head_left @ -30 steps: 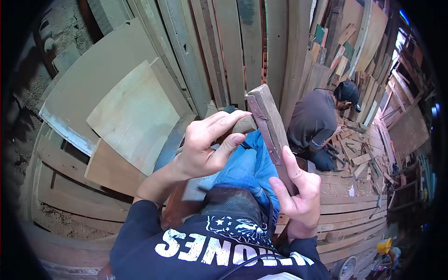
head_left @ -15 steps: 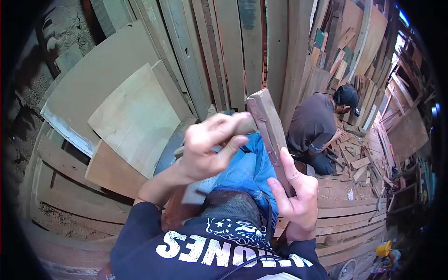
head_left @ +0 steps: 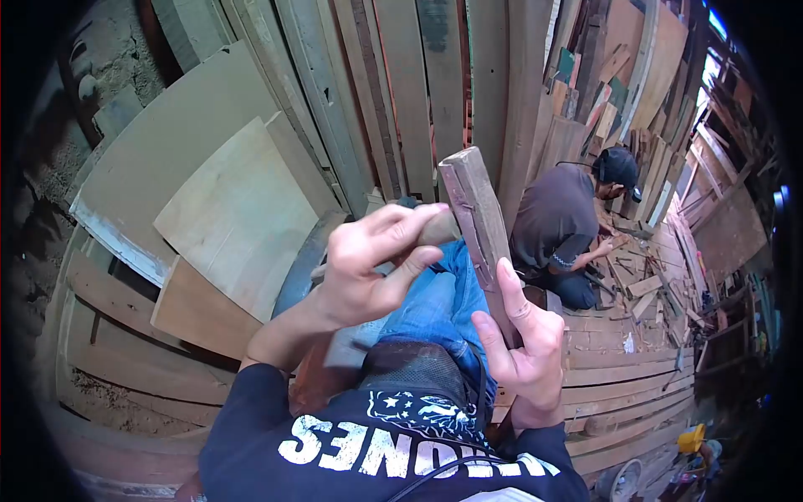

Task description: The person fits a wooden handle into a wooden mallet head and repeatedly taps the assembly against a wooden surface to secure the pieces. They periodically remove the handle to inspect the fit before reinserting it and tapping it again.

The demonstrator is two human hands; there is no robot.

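A narrow block of wood point(head_left: 474, 209) stands tilted upright in front of me, with a worn, chipped face and a dark slot along it. My right hand point(head_left: 529, 347) is closed round its lower end, forefinger stretched up along the edge. In my left hand point(head_left: 372, 259), thumb and fingers pinch a small tan-brown piece point(head_left: 441, 230), its far edge right at the side of the block. The material of this piece is not clear. My jeans point(head_left: 418, 314) show beneath both hands.
Plywood sheets point(head_left: 242, 217) lean at the left, and tall planks point(head_left: 410, 92) stand ahead. A person point(head_left: 556, 222) crouches at the right among wood scraps point(head_left: 644, 284). Boards point(head_left: 623, 402) cover the floor there, and a yellow object point(head_left: 691, 437) lies at lower right.
The view has shifted slightly. The block and both hands keep nearly the same pose, and the small tan-brown piece stays beside the block. The crouching person's hand has moved a little.
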